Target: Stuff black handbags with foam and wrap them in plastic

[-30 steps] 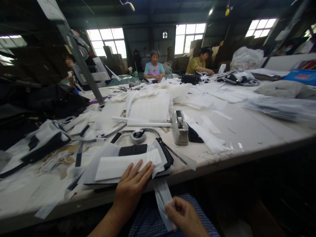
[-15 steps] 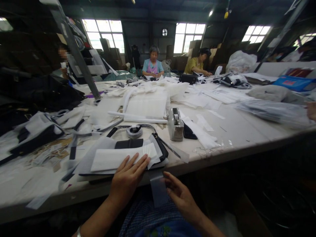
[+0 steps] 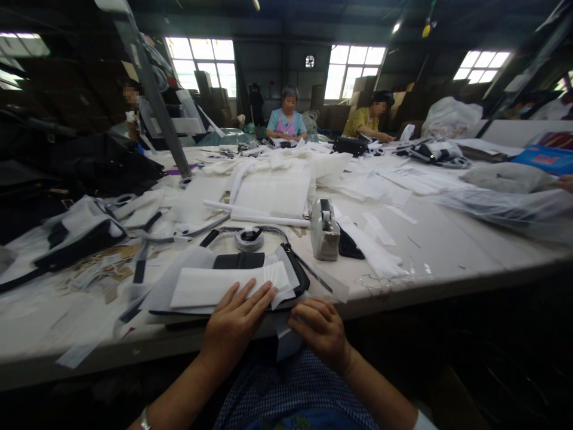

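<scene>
A black handbag point(image 3: 301, 276) lies at the table's front edge, half covered by white wrapping paper. My left hand point(image 3: 239, 316) rests flat on a folded white sheet point(image 3: 197, 289) on top of the bag, fingers stretched out. At the bag's lower right corner, my right hand point(image 3: 320, 331) is closed, its fingers curled in a pinch at a translucent strip point(image 3: 286, 340). That strip hangs below the table edge; its upper end is partly hidden by the fingers. The bag's handle and a wrapped ring-shaped coil point(image 3: 249, 239) lie just behind.
A tape dispenser point(image 3: 325, 230) stands right of the bag, beside a dark flat object point(image 3: 351, 242). White sheets point(image 3: 273, 191) are heaped beyond. Wrapped dark bag parts point(image 3: 80, 239) lie left, near a metal post point(image 3: 156, 89). Several people sit across the table.
My right hand has moved up to the bag's corner and its fingers have curled in. The strip's hanging end looks shorter. My left hand stays on the sheet; the view has shifted slightly.
</scene>
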The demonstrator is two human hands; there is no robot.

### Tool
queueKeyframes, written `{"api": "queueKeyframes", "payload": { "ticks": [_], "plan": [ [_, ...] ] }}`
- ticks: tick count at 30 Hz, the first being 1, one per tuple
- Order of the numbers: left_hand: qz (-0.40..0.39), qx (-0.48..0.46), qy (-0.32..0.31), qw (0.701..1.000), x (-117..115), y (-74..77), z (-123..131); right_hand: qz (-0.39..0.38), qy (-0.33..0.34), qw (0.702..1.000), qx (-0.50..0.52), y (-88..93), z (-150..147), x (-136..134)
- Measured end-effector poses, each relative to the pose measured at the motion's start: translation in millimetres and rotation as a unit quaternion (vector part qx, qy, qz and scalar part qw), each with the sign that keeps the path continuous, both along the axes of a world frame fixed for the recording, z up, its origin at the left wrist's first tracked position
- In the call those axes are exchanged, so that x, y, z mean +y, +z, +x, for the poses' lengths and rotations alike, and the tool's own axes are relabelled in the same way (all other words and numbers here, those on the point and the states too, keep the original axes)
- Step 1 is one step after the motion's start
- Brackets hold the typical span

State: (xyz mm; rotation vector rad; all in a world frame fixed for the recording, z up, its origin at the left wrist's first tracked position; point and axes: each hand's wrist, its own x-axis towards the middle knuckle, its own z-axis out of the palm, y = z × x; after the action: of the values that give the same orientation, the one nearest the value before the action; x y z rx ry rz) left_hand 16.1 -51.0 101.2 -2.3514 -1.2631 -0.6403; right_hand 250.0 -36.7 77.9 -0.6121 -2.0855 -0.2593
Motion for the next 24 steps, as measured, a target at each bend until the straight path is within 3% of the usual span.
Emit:
{"api": "queueKeyframes", "payload": {
  "ticks": [3,8,18,24],
  "plan": [
    [-0.015,0.002,0.005,1.0,-1,-0.7,1,0.034,0.019,0.999,-0.021,11.2,1,0],
    [-0.023,0.002,0.012,1.0,-1,-3.5,0,0.032,-0.009,0.998,-0.046,18.5,-1,3],
    [-0.013,0.02,0.013,1.0,-6,1.4,4,0.013,0.015,0.996,-0.081,6.5,2,2],
    [0.005,0.041,-0.017,0.999,-5,5.4,4,0.029,0.038,0.995,-0.09,9.0,7,5]
  ]
}}
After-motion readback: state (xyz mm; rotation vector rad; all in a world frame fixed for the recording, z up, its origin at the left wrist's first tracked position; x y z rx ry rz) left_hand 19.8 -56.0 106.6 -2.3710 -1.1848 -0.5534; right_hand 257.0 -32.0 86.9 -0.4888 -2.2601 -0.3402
